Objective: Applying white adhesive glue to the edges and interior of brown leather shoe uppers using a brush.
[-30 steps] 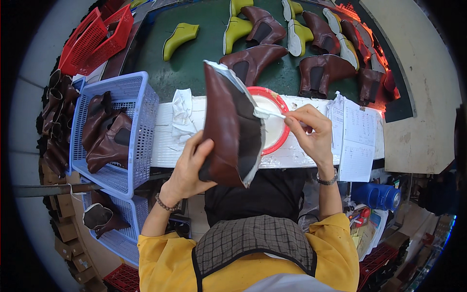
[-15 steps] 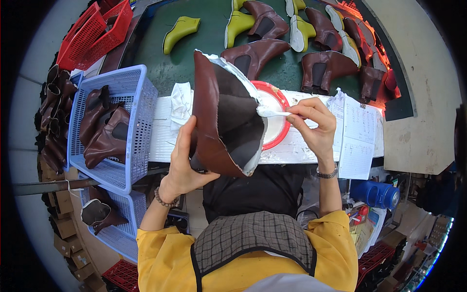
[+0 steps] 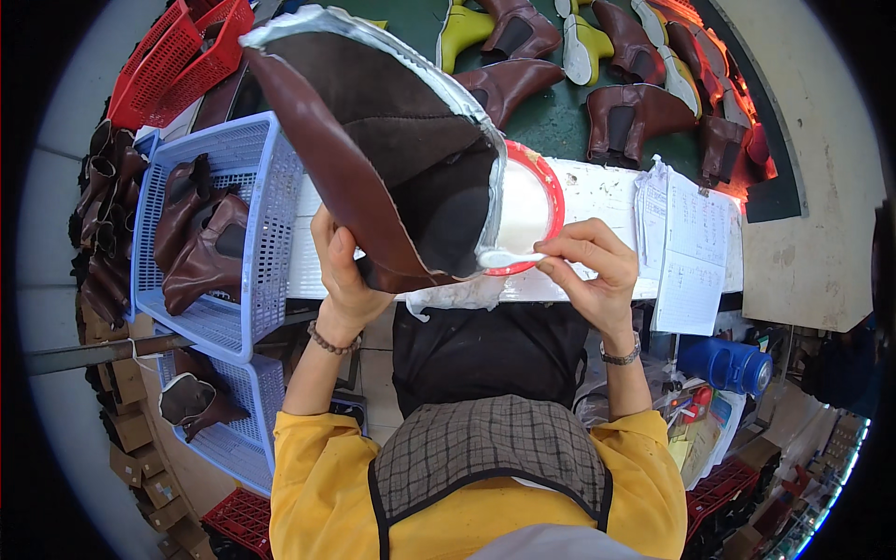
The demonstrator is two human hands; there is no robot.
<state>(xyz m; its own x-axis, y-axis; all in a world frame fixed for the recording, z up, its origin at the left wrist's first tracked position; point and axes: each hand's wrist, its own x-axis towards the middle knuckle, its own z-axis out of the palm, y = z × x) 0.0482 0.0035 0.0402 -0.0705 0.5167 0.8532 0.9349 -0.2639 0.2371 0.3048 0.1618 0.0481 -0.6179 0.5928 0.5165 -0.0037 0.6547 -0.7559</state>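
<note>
The brown boot upper [image 3: 392, 140] hides half the red glue dish [image 3: 537, 201] from me; I can't read the paper sheets [image 3: 695, 247].

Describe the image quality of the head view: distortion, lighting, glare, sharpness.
Head view: strong fisheye, the white table edge bows and black corners frame the circle; even light overhead; an orange-red glow at upper right by the boots; the boot upper looms large in the left hand; the right hand is sharp.

White printed paper sheets [image 3: 693, 245] on bench, right side.
</note>
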